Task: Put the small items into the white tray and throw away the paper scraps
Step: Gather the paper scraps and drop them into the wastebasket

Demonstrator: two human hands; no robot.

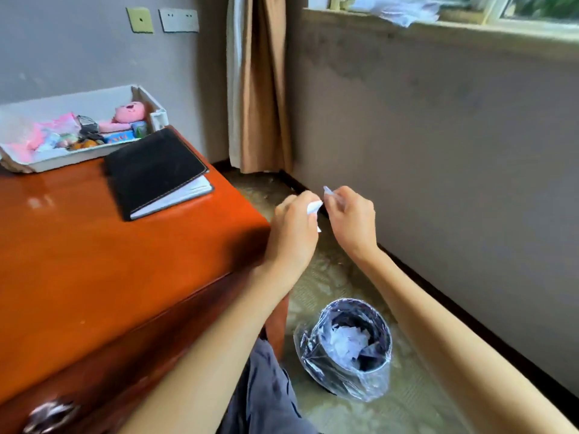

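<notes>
My left hand (293,228) and my right hand (351,219) are raised side by side past the desk's right edge, over the floor. Each pinches a bit of white paper scrap (314,207) between the fingertips; a small piece (328,190) sticks up from the right hand. Below them on the carpet stands a round bin (347,346) lined with a clear plastic bag, with crumpled white paper (347,341) inside. The white tray (75,158) sits at the desk's back left, holding a pink plush toy (128,115) and several small items.
A black notebook (156,170) lies on the orange-brown wooden desk (94,261) in front of the tray. A drawer knob (50,415) shows at the lower left. A curtain (260,83) hangs in the corner, and the wall runs close on the right.
</notes>
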